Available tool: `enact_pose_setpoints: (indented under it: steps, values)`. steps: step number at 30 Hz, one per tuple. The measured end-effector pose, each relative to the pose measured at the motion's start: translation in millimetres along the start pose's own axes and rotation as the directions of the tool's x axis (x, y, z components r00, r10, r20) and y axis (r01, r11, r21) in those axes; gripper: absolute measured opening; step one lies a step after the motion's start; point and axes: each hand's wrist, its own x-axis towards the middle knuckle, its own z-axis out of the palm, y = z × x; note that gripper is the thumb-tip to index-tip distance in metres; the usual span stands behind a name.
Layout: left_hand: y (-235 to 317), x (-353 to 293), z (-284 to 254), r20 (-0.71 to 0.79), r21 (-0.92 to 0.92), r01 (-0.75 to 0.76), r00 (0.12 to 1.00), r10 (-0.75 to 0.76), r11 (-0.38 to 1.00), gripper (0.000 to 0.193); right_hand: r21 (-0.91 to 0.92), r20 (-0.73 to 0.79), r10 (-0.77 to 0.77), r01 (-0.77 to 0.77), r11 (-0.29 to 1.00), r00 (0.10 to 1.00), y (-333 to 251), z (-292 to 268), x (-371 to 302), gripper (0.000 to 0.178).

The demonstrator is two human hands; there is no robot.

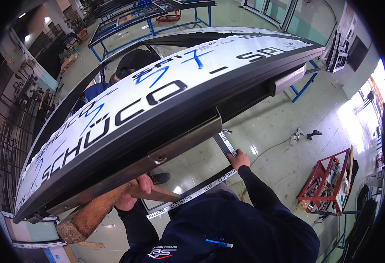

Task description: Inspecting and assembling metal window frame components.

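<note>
A large black profile frame (245,70) with printed white protective film spans the view, close above my hands. A bare metal strip (188,142) runs along its near side. My right hand (239,160) is closed on a corner of a smaller black frame (207,187) with white film, held low in front of my body. My left hand (128,199), under the big frame's edge, has its fingers wrapped round a piece of wood (157,193). Beside that hand a thick, rough wooden block (89,215) slants down left; whether the two wooden parts are joined, I cannot tell.
Behind the big frame a co-worker in a dark cap (137,59) leans in, hands hidden. Blue-legged work tables (150,27) stand far back. At right, a red cart (328,179) holds tools and scraps; a cordless drill (314,134) and a cable (273,147) lie on the floor.
</note>
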Motion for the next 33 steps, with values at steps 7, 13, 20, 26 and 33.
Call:
enact_pose_setpoints:
  steps: [7, 13, 20, 26, 33]
  values:
    - [-1.2, 2.5, -0.5, -0.005, 0.031, -0.002, 1.000, 0.003, 1.000, 0.070, 0.007, 0.009, 0.016, -0.016, 1.000, 1.000, -5.4, -4.0, -0.9, 0.061]
    - [0.0, 2.9, 2.3, -0.022, 0.032, -0.024, 0.999, 0.025, 0.999, 0.070, 0.017, 0.004, 0.003, -0.003, 1.000, 1.000, -5.0, -6.4, 3.0, 0.061]
    - [-0.2, -6.8, 0.1, -0.037, 0.003, -0.003, 0.999, 0.003, 1.000, 0.072, -0.004, 0.013, 0.019, -0.019, 1.000, 1.000, 0.5, -3.1, -4.6, 0.062]
    - [1.8, -6.7, -1.7, -0.024, 0.004, -0.011, 1.000, 0.011, 1.000, 0.072, 0.014, 0.005, 0.019, -0.019, 1.000, 1.000, -5.2, -12.0, -7.6, 0.062]
    - [3.5, -1.7, -4.2, -0.007, -0.049, 0.016, 1.000, -0.016, 0.999, 0.069, 0.006, 0.013, 0.011, -0.011, 1.000, 1.000, -5.2, -12.5, -4.5, 0.063]
